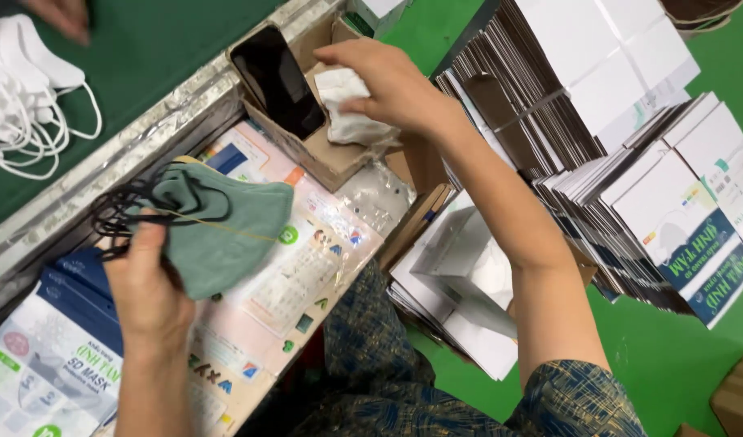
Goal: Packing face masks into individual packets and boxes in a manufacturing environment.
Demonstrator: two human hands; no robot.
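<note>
- Left hand (149, 295) nearest the camera, fingers closed on a stack of grey-green face masks (222, 231); black ear loops (125, 212) bunch out over the thumb side. Masks are held up above the counter, not lying on it.
- Under that hand: glossy printed mask pouches (295, 279) spread flat on the counter, plus a pile of blue-and-white pouches (52, 356) at the near left.
- Patterned blue trouser leg (371, 356) fills the bottom middle; matching sleeve on the right arm.
- Right hand (388, 85) reached forward, pinched shut on a crumpled white cloth or mask (351, 109) at the mouth of a small open cardboard box (327, 158). Can't tell which of the two it is.
- Dark phone (278, 81) leans upright in that same box, just beside the right hand.
- Risk, as a judgement: the loose black loops could snag or tangle, and the stack could fan apart, since one hand alone holds it. The right wrist is close to the phone, so a sideways pull could knock it over.
- In the way: box and phone crowd the reach; opened white cartons (460, 275) sit below the right forearm.
- Right side: tall bundles of flat printed cartons (630, 170) over a green floor (655, 364).
- Far left: white masks (23, 89) heaped on a green surface past a metal rail (145, 121); another person's hand (60, 16) at the top edge.
</note>
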